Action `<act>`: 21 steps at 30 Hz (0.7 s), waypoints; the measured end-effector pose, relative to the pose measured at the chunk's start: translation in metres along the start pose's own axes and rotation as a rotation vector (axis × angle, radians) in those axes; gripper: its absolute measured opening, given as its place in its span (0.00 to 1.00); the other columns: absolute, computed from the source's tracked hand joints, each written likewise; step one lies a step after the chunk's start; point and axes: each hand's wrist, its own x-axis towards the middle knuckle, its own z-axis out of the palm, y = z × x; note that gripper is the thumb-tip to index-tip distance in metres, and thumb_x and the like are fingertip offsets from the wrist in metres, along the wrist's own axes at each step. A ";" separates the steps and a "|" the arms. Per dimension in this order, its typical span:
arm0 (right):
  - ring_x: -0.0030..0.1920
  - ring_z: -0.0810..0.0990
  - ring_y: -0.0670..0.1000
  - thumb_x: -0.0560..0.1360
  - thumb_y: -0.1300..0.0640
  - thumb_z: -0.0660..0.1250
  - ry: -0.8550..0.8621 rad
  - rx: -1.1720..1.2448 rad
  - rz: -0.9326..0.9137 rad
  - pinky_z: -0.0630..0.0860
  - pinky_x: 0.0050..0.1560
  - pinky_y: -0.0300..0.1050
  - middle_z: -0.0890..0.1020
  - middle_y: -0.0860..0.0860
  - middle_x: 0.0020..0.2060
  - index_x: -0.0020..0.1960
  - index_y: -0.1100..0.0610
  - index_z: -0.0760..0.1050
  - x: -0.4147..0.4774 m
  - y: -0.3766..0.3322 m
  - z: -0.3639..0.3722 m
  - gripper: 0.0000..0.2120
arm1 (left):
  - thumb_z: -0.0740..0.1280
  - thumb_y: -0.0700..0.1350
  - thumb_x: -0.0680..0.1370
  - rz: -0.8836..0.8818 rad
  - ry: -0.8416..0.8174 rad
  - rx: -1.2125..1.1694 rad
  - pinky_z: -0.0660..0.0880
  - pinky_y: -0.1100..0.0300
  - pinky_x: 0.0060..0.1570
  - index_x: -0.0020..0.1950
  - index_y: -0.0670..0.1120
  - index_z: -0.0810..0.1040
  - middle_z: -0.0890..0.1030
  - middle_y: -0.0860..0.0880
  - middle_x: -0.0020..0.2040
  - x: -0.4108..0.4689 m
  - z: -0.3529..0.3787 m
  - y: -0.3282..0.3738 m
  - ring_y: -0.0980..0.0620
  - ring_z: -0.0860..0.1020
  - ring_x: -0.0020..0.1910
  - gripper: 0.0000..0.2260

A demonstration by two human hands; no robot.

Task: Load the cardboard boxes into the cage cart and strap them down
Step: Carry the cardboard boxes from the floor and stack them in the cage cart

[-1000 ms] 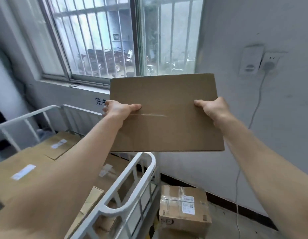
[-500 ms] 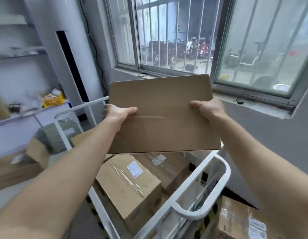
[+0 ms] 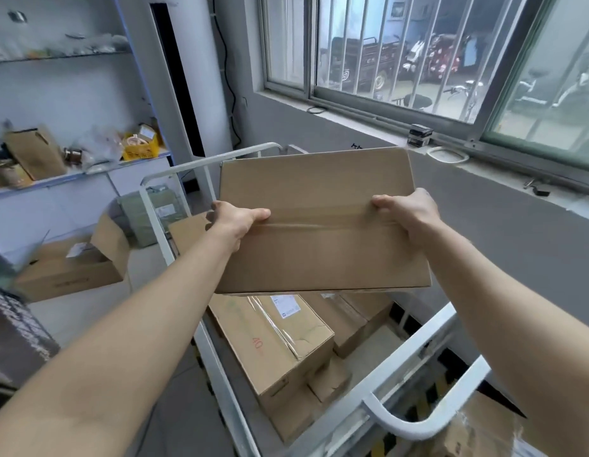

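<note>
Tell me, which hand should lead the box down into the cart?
Probably the right hand: it grips the box over a bare patch of the cart, while the left hand holds the other side above a packed box.

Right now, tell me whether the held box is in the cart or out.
Out: left hand and right hand hold the box above the cart.
</note>
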 end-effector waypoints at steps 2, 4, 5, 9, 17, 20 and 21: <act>0.56 0.78 0.57 0.60 0.40 0.75 0.013 -0.008 0.021 0.76 0.58 0.54 0.80 0.53 0.55 0.61 0.56 0.71 0.004 -0.002 0.015 0.35 | 0.78 0.61 0.46 -0.014 -0.042 -0.013 0.68 0.46 0.66 0.73 0.40 0.58 0.69 0.42 0.68 0.020 0.000 -0.006 0.42 0.69 0.66 0.61; 0.56 0.78 0.57 0.58 0.39 0.75 0.043 -0.004 0.048 0.76 0.58 0.54 0.80 0.53 0.55 0.60 0.56 0.71 0.009 -0.002 0.034 0.36 | 0.80 0.60 0.49 0.001 -0.072 -0.011 0.68 0.47 0.66 0.73 0.40 0.58 0.69 0.43 0.68 0.043 -0.001 -0.012 0.43 0.69 0.66 0.59; 0.57 0.78 0.57 0.60 0.40 0.75 0.065 -0.009 0.064 0.76 0.59 0.53 0.80 0.53 0.56 0.61 0.56 0.71 0.011 -0.002 0.045 0.35 | 0.81 0.58 0.53 0.011 -0.080 0.001 0.67 0.47 0.66 0.73 0.40 0.58 0.69 0.43 0.68 0.056 -0.001 -0.015 0.43 0.68 0.66 0.56; 0.59 0.77 0.57 0.64 0.42 0.75 0.130 -0.041 0.144 0.75 0.60 0.51 0.79 0.53 0.57 0.62 0.57 0.71 0.014 -0.005 0.094 0.32 | 0.81 0.55 0.60 0.015 -0.154 0.066 0.66 0.47 0.67 0.72 0.40 0.58 0.68 0.42 0.68 0.115 -0.007 -0.031 0.42 0.67 0.67 0.50; 0.57 0.78 0.58 0.65 0.42 0.75 0.182 -0.041 0.320 0.76 0.58 0.51 0.79 0.55 0.59 0.63 0.59 0.71 0.004 -0.007 0.177 0.33 | 0.81 0.53 0.61 0.038 -0.282 0.209 0.68 0.47 0.66 0.72 0.39 0.59 0.68 0.41 0.68 0.198 -0.028 -0.037 0.41 0.69 0.66 0.48; 0.57 0.78 0.58 0.67 0.44 0.74 0.223 -0.041 0.349 0.75 0.53 0.46 0.79 0.55 0.59 0.63 0.59 0.72 0.005 -0.006 0.176 0.31 | 0.80 0.53 0.61 0.015 -0.349 0.232 0.69 0.46 0.64 0.69 0.39 0.61 0.69 0.41 0.67 0.205 -0.014 -0.037 0.41 0.70 0.65 0.45; 0.58 0.77 0.58 0.67 0.44 0.74 0.241 -0.057 0.350 0.73 0.52 0.46 0.78 0.55 0.59 0.63 0.59 0.71 0.006 -0.006 0.173 0.31 | 0.80 0.53 0.61 0.000 -0.373 0.230 0.70 0.47 0.63 0.69 0.39 0.61 0.69 0.41 0.67 0.205 -0.009 -0.038 0.41 0.71 0.64 0.45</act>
